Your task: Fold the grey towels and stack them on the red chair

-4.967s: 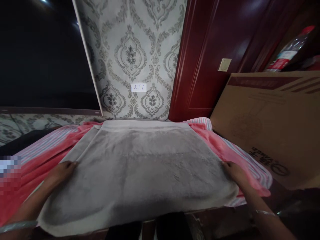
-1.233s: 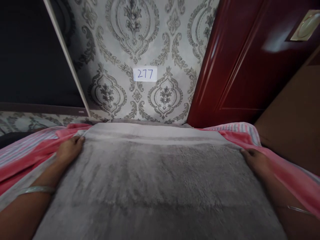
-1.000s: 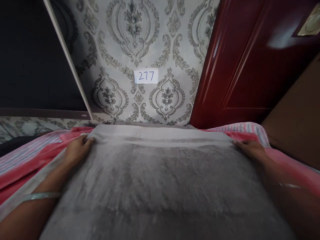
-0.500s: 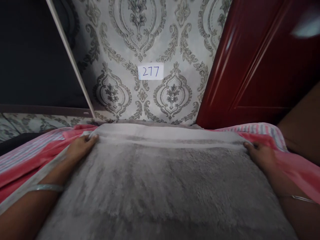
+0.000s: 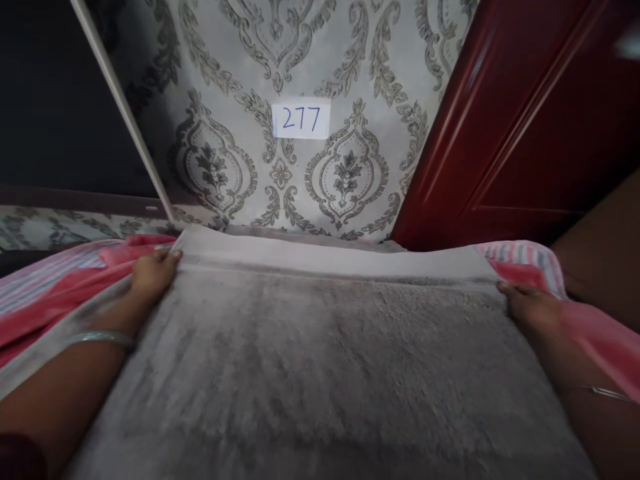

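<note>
A grey plush blanket (image 5: 320, 353) stretches between my two hands and fills the lower middle of the view. Along its far end runs a smooth, paler border. My left hand (image 5: 154, 272) pinches the far left corner, thumb on top. On the opposite side, my right hand (image 5: 533, 308) grips the right edge just below the border, its fingers partly hidden underneath. Pink and striped cloth (image 5: 65, 280) lies beside my left forearm, and more pink cloth (image 5: 600, 340) lies by my right wrist.
Patterned wallpaper (image 5: 280, 173) rises behind the blanket, with a paper label (image 5: 301, 118) reading 277 on it. A dark panel with a light frame (image 5: 120, 107) stands at the left. At the right is a glossy red wooden panel (image 5: 500, 133).
Both hands have moved slightly apart, drawing the blanket's far end wider and flatter. The view has tilted down a little, so the label sits higher.
</note>
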### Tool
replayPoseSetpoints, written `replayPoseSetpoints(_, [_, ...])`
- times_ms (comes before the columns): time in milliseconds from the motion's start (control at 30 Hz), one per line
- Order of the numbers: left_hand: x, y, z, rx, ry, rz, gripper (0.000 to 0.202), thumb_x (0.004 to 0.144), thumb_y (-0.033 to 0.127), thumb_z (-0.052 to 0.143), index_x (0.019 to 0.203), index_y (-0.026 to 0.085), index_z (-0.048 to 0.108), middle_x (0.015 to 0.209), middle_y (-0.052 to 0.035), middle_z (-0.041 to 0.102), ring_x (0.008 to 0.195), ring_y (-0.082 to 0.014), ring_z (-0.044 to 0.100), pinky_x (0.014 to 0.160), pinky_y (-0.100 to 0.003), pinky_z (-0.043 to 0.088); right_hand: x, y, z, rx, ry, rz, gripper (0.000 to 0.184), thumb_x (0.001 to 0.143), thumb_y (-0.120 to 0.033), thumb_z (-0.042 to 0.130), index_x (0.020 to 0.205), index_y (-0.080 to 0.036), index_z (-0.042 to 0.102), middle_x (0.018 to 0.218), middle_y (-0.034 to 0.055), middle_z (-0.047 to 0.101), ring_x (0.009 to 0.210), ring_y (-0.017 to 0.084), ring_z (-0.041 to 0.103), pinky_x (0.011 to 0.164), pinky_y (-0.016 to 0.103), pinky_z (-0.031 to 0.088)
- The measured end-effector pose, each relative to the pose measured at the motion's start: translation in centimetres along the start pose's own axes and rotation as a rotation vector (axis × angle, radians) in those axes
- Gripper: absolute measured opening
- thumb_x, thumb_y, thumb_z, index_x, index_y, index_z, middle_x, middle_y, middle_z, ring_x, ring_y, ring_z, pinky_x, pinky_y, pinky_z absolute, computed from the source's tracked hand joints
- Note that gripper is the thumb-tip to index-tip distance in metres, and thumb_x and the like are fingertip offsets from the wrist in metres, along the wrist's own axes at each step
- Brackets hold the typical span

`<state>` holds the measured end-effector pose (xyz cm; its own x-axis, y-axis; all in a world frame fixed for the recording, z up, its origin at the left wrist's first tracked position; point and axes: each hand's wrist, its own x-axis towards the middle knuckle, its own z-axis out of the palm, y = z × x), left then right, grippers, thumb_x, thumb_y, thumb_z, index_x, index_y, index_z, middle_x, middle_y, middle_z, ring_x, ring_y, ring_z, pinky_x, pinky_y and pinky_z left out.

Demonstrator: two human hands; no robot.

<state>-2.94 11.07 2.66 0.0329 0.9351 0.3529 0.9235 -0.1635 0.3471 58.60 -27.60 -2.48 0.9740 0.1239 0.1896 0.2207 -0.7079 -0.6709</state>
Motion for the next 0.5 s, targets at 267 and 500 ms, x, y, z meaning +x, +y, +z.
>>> replayPoseSetpoints(267, [-2.3,3.2,-1.3,0.092,0.084,-0.036,0.055,0.094,0.039,0.042,0.140,0.012,0.055,0.115,-0.0191,0.072,0.098,-0.0335,0.068,0.084,-0.047,0.055,-0.4,0.3,0.6,0.086,0.072,-0.267,0.048,0.077,-0.035,0.057,0.116,-0.012,0.073,0.082,0.0114,0.072,0.077,0.029,0.065,0.076,0.040,0.050])
replayPoseSetpoints(500, [-0.9,1.6,-0.7,-0.118,-0.027,0.266,0.058,0.089,0.027,0.045,0.146,0.017,0.049,0.125,-0.0074,0.064,0.112,-0.0232,0.061,0.103,-0.035,0.048,-1.5,-0.7,0.1,0.171,-0.234,-0.476,0.049,0.081,-0.023,0.050,0.123,-0.012,0.072,0.127,0.0153,0.071,0.123,0.027,0.062,0.107,0.035,0.044])
